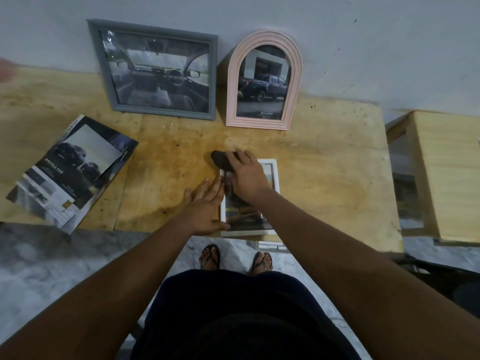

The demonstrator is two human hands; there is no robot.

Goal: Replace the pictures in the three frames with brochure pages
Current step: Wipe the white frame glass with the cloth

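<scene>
While the left hand [205,206], fingers straight, steadies the white frame [248,232] at the table [161,162] edge, the right hand [246,175] grips a dark piece [220,159] at its top; grey frame [166,112] and pink frame [232,100] beyond show car pages, so probably the last swap: free its backing next

A: The white frame [249,233] was half covered, left hand [205,207] at its edge, right hand [246,175] across the top.
B: And the dark thing [219,159] under those fingers? It was too blurred to name, and the grip was hidden.
A: The brochure [70,172] print was too small to read. A pinkish smear [5,70] was cut off at the left.
</scene>
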